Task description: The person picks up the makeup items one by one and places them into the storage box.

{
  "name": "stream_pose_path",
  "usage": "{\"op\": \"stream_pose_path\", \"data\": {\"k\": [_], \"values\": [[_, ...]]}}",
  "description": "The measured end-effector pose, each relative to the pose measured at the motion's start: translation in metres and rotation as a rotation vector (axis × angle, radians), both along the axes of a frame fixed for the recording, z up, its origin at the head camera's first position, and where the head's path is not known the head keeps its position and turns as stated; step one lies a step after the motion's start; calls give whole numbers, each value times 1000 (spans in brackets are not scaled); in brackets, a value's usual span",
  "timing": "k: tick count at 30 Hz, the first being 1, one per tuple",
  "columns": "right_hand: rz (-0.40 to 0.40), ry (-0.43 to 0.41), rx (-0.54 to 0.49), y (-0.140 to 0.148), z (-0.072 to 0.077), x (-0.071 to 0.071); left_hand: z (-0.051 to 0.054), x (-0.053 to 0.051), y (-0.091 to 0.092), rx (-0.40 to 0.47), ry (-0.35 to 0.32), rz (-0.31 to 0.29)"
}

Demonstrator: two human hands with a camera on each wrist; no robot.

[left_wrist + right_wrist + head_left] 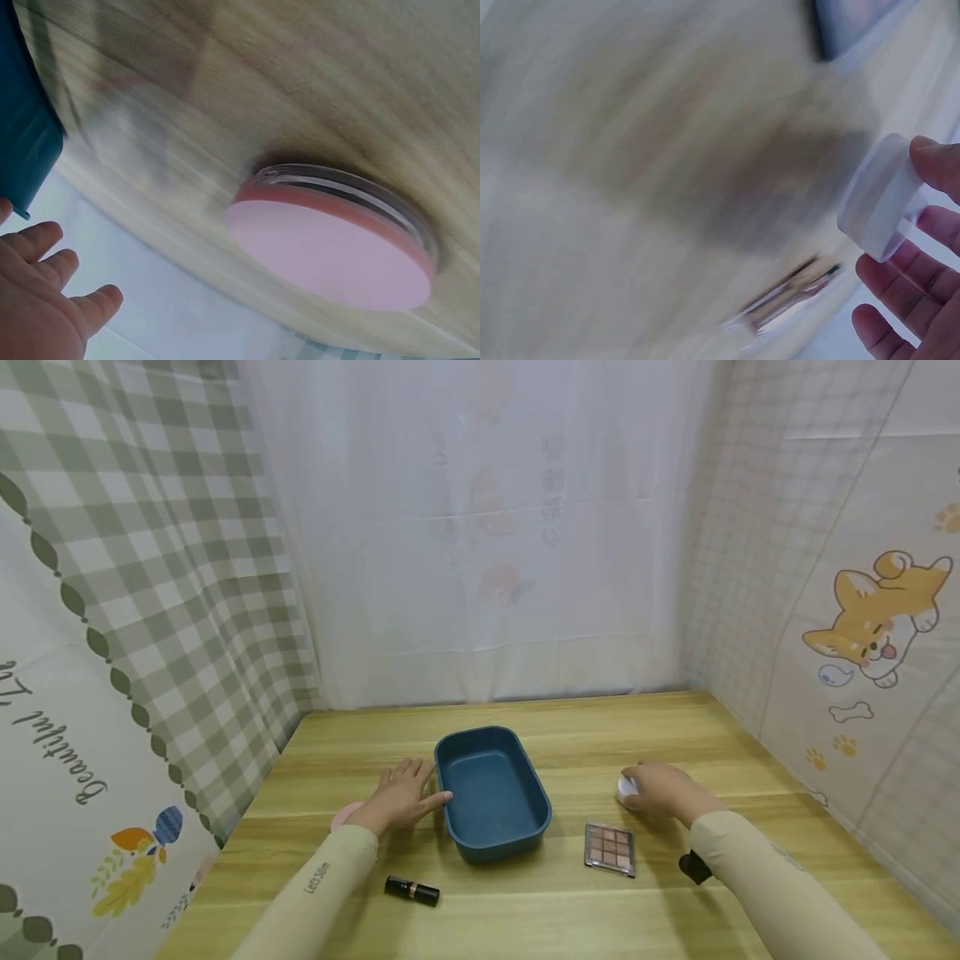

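Observation:
A dark blue rectangular basin (pixel 491 852) stands in the middle of the table. My left hand (pixel 403 795) is at its left side, fingers spread, with the thumb at the rim; in the left wrist view, the fingers look straight and hold nothing. Beside that hand lies a pink round case (pixel 330 255), partly hidden by the wrist in the head view. On the right, my right hand (pixel 660 789) pinches a small white round jar (pixel 881 199) between thumb and fingers. Whether the jar touches the table cannot be told.
An eyeshadow palette (pixel 610 849) lies between the basin and my right arm. A black lipstick tube (pixel 412 890) is near my left forearm. In the right wrist view, a blurred clear-cased item (pixel 787 296) lies on the table (pixel 525 918). Curtains hang around three sides.

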State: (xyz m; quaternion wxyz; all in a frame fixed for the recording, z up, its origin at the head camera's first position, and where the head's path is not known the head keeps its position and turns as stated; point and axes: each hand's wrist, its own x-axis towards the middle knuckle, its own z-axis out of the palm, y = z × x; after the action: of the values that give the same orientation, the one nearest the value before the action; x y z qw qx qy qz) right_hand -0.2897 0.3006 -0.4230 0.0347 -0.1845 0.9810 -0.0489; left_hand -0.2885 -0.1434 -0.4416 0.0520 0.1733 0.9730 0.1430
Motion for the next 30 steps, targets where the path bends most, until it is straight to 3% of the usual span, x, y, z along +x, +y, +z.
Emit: {"op": "stream_pose_path", "data": {"k": [6, 12, 15, 23, 30], "values": [[33, 43, -48, -31, 17, -6, 0, -3, 1, 7, -14, -4], [104, 108, -60, -90, 49, -13, 5, -7, 3, 5, -29, -11], [145, 131, -44, -118, 56, -13, 8, -8, 5, 11, -38, -13], [238, 77, 110, -177, 43, -10, 10, -14, 5, -5, -41, -15], [257, -3, 198, -196, 21, -1, 9, -20, 9, -58, -34, -31]]}}
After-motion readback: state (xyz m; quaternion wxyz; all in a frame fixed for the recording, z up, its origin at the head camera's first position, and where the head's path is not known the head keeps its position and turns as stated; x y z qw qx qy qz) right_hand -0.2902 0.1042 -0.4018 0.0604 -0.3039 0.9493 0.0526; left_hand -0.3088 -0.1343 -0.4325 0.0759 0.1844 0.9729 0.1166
